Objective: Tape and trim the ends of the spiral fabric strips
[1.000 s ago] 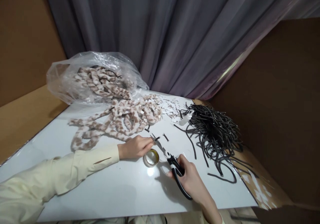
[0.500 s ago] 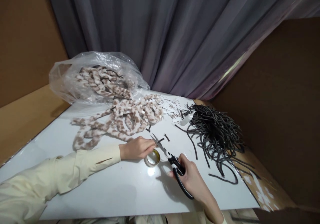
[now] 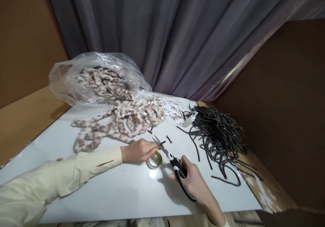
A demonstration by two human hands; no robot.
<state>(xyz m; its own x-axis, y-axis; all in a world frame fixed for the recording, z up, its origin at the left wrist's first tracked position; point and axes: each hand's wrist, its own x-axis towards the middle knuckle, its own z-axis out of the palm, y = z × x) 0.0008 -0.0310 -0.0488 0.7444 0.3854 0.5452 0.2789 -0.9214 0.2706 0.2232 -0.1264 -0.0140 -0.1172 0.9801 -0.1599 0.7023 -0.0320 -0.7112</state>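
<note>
scissors (image 3: 175,162) gripped in the right hand (image 3: 191,179) above the white table (image 3: 106,193); a dark cord end (image 3: 163,142) sits nearer their pivot than a second ago, suggesting deeper bite. left hand's (image 3: 140,150) hold: hidden.

"What are you seeing around that tape roll (image 3: 153,167) on the table (image 3: 106,193)?"
"Strips (image 3: 138,118) are lying at eleven o'clock; behind them a bag (image 3: 63,81) is holding more."
"And the cords (image 3: 220,130)?"
"They're sprawling at two, with a bottle (image 3: 189,120) lying at one, beside them. The left hand (image 3: 139,150) is sitting at ten; the right hand (image 3: 191,178), at four, is holding scissors (image 3: 175,162). A curtain (image 3: 137,27) is hanging behind, at twelve."
</note>
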